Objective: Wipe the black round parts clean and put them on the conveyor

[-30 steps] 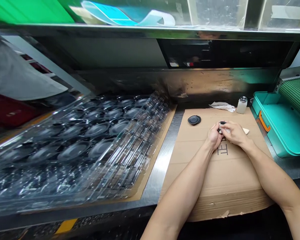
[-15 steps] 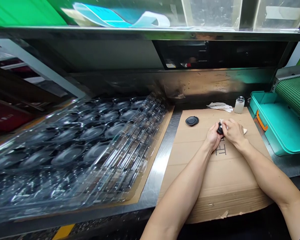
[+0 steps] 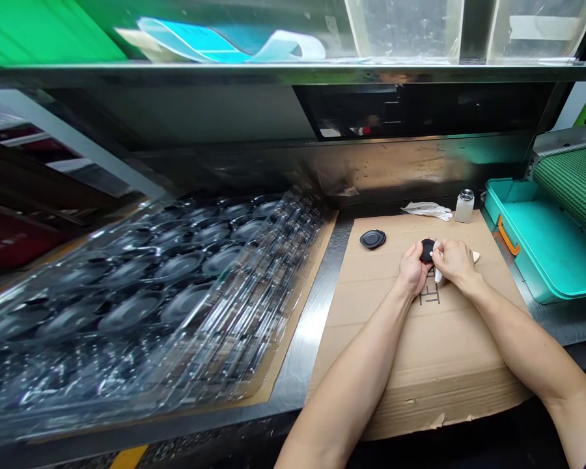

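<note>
My left hand (image 3: 412, 266) is closed on the edge of a round black part (image 3: 426, 251), above the cardboard sheet (image 3: 371, 312). My right hand (image 3: 453, 260) pinches a white cloth (image 3: 438, 274) against the right side of that part; the cloth hangs below the fingers. Further left on the cardboard lie black round parts (image 3: 372, 239), overlapping one another. A pale object (image 3: 476, 256) shows partly behind my right hand. Dark marks are drawn on the cardboard below my hands.
Clear plastic trays (image 3: 176, 306) with several black round parts fill the left. Behind the cardboard are a white glove (image 3: 427, 210) and a small bottle (image 3: 464, 206). A teal bin (image 3: 551, 247) with an orange handle stands at the right, beside a green conveyor belt (image 3: 576, 176). A shelf crosses above.
The black part now shows more of its round face. The white cloth has come down from the part's top to its right side and hangs lower. The view has shifted slightly.
</note>
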Tool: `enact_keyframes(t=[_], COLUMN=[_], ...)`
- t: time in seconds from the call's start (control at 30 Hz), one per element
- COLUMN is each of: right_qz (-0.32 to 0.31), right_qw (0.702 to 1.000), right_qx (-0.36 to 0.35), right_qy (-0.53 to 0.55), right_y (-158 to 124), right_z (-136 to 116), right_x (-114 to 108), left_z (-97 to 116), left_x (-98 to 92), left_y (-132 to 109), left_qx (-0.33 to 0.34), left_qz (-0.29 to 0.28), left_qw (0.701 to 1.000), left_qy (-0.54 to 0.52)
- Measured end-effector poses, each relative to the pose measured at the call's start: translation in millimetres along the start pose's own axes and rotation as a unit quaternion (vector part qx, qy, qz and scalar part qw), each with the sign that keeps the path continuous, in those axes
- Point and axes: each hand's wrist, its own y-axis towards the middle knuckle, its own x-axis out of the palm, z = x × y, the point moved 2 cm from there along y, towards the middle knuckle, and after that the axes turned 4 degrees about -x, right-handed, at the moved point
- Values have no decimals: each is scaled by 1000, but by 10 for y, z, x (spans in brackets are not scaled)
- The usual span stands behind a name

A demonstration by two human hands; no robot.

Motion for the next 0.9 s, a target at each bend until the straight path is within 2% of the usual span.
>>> enact_keyframes(t=[0.13, 0.3, 0.37, 0.5, 0.57, 0.73, 0.83, 0.9], right_qz=[-12, -24, -3, 91, 103, 38, -27, -52], right_qw=[998, 982, 980, 985, 980, 957, 962, 974], right_qx=[-14, -80, -97, -72, -98, -190, -193, -170], right_qy=[54, 167, 175, 126, 141, 217, 193, 140], right_y=[-10, -30, -26, 13, 38, 59, 35, 23], right_z=[12, -50, -72, -41, -21, 13, 50, 91], right_x=[39, 96, 94, 82, 104, 157, 123, 79], left_z=[14, 15, -2, -38, -42, -6, 20, 40], left_x=[-7, 15, 31, 53, 60, 73, 64, 44], left_y=[7, 14, 13, 6, -1, -22, -25, -16], left_qx=[11, 22, 15, 7, 3, -9, -24, -31], left_qz=[14, 26, 20, 19, 19, 21, 24, 33], left_qw=[1000, 999, 999, 999, 999, 999, 998, 997], left_qy=[-3, -17, -22, -41, -47, -49, -49, -55])
